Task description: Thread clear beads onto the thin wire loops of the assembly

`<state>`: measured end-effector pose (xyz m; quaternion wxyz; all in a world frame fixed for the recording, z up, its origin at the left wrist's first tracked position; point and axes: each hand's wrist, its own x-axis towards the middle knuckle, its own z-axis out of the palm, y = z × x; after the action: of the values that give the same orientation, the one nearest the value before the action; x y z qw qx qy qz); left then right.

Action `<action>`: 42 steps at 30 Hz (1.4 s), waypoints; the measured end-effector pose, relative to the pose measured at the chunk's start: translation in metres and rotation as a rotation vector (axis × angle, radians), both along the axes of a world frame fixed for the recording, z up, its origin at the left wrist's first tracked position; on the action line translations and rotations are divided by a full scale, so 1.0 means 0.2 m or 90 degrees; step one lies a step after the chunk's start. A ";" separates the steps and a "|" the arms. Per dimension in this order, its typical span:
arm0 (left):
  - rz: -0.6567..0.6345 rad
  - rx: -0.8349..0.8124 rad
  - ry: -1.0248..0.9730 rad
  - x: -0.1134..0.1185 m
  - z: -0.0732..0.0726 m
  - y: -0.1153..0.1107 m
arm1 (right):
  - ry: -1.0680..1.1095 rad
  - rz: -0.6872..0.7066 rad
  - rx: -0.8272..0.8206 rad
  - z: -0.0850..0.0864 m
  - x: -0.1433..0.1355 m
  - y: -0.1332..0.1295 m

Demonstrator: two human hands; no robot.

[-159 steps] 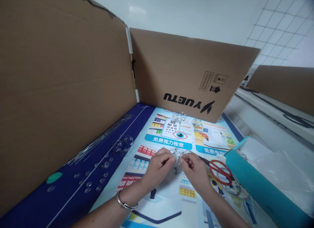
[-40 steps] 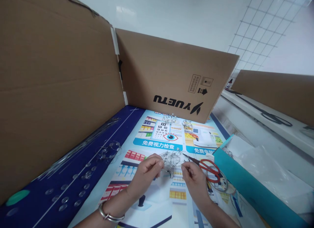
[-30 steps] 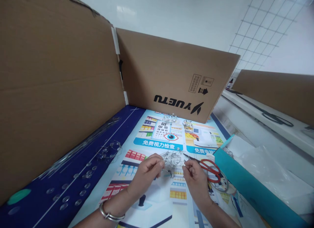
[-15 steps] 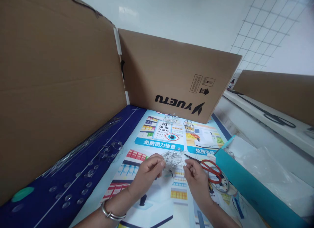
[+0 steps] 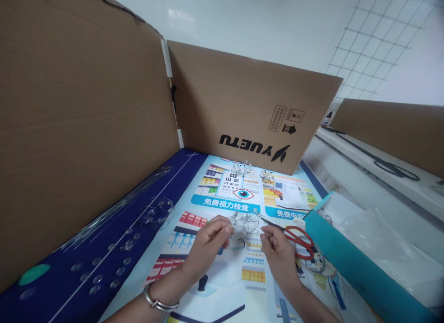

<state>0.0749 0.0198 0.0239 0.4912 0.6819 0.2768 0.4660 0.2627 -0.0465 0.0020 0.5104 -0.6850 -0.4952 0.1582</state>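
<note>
Between my two hands is a loose, rounded tangle of thin silvery wire (image 5: pixel 247 222) with small clear beads at its top. My left hand (image 5: pixel 211 239), a metal bangle on its wrist, is closed in a pinch at the tangle's left side. On the opposite side my right hand (image 5: pixel 279 251) pinches the wire with thumb and forefinger; the exact spots gripped are too fine to make out. Red-handled scissors (image 5: pixel 300 242) lie just beside my right hand, blades pointing left. Under their handles is a round wire coil (image 5: pixel 314 263).
Two beaded wire pieces stand by the upright cardboard panel (image 5: pixel 253 105). At left, another wire piece (image 5: pixel 157 212), several clear round beads (image 5: pixel 97 280), straight wires (image 5: pixel 111 214) and a green disc (image 5: pixel 34 274) lie on blue cloth. A teal box (image 5: pixel 360 258) with plastic bags stands right.
Almost nothing differs. The wire tangle between my hands has tilted slightly and its beaded top has moved a little; both hands stay in nearly the same place.
</note>
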 end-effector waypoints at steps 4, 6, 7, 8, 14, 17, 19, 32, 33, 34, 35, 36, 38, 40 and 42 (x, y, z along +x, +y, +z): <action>0.007 -0.006 -0.009 0.00 -0.01 0.00 | -0.010 0.004 -0.002 0.00 0.00 0.00; 0.007 -0.009 -0.012 0.00 -0.01 0.00 | -0.012 0.006 -0.006 -0.01 0.01 0.00; 0.009 -0.009 -0.013 0.00 -0.01 0.00 | -0.013 0.008 -0.007 -0.01 0.01 0.00; 0.010 -0.010 -0.016 0.00 0.00 0.00 | -0.014 0.009 -0.007 -0.01 0.01 0.00; 0.020 -0.020 -0.030 0.00 0.00 0.00 | -0.042 0.023 -0.025 -0.02 0.02 0.00; 0.022 -0.030 -0.034 0.00 -0.01 0.00 | -0.063 0.026 -0.038 -0.02 0.02 0.00; 0.018 -0.036 -0.039 0.00 -0.01 0.00 | -0.066 0.028 -0.041 -0.02 0.02 0.00; 0.021 -0.068 -0.069 0.01 -0.02 0.01 | -0.043 0.022 -0.004 0.01 0.00 0.00; 0.023 -0.068 -0.071 0.01 -0.02 0.01 | -0.043 0.023 -0.003 0.01 0.00 0.00; 0.026 -0.069 -0.072 0.01 -0.02 0.01 | -0.042 0.023 -0.002 0.01 0.00 0.00; 0.029 -0.070 -0.073 0.01 -0.02 0.01 | -0.041 0.026 -0.001 0.00 0.00 0.00; 0.032 -0.071 -0.073 0.01 -0.02 0.01 | -0.040 0.028 -0.001 0.00 0.00 0.00; 0.036 -0.075 -0.076 0.01 -0.02 0.01 | -0.038 0.031 -0.003 0.00 0.00 0.00; 0.038 -0.081 -0.082 0.01 -0.02 0.01 | -0.036 0.032 -0.006 0.00 0.00 0.00; 0.044 -0.088 -0.091 0.01 -0.02 0.01 | -0.034 0.033 -0.007 0.00 0.00 0.00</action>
<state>0.0779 0.0222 0.0195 0.5393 0.6011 0.2960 0.5102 0.2628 -0.0465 0.0023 0.4891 -0.6788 -0.5252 0.1553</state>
